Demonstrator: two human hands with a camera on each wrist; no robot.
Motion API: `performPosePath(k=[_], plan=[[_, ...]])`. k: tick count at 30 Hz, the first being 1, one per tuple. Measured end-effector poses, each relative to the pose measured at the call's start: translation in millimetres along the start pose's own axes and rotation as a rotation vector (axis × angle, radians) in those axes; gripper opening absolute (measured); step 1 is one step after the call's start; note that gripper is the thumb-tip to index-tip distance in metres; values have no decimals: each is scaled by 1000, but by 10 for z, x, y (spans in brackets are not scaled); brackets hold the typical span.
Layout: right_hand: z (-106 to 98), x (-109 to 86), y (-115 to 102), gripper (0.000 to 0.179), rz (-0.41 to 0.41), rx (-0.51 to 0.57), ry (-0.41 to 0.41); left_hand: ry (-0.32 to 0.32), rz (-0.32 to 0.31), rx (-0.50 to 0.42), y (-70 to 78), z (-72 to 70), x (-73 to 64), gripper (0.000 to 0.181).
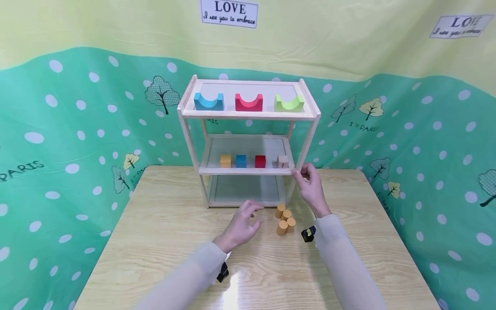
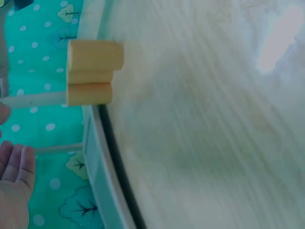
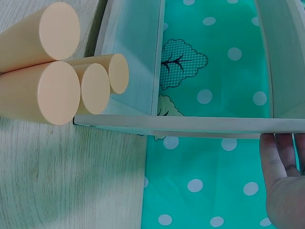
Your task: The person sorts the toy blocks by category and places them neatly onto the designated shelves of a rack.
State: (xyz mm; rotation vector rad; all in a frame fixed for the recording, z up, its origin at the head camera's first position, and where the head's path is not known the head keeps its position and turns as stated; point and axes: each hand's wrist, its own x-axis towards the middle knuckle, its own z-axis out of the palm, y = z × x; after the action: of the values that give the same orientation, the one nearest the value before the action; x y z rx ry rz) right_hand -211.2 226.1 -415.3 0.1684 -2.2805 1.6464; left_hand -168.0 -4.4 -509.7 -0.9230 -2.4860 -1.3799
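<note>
A small three-tier wooden shelf point(image 1: 248, 171) stands at the back of the table. My right hand point(image 1: 311, 189) holds its right front post at the middle tier; in the right wrist view, fingers point(image 3: 272, 160) reach the post and the thumb is out of sight. Several orange wooden cylinders point(image 1: 282, 228) stand close together before the shelf's right front corner. To their left, my left hand point(image 1: 242, 226) hovers with loosely bent fingers and nothing in it. In the left wrist view, only part of this hand point(image 2: 16, 186) shows at the left edge.
On the top tier sit blue point(image 1: 209, 102), red point(image 1: 249, 103) and green point(image 1: 289, 104) arch blocks. The middle tier carries yellow point(image 1: 225, 161), blue point(image 1: 241, 161), red point(image 1: 260, 161) and pale point(image 1: 283, 162) cubes. A patterned cloth point(image 1: 116, 112) hangs behind the table point(image 1: 155, 241).
</note>
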Motion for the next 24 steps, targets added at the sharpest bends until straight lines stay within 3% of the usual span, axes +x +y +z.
performPosePath(k=[13, 24], plan=[[-6, -6, 11, 22, 15, 0, 3, -87, -76, 15, -55, 266, -61, 40], [-5, 5, 22, 22, -1, 6, 8, -97, -96, -20, -98, 459, -40, 38]])
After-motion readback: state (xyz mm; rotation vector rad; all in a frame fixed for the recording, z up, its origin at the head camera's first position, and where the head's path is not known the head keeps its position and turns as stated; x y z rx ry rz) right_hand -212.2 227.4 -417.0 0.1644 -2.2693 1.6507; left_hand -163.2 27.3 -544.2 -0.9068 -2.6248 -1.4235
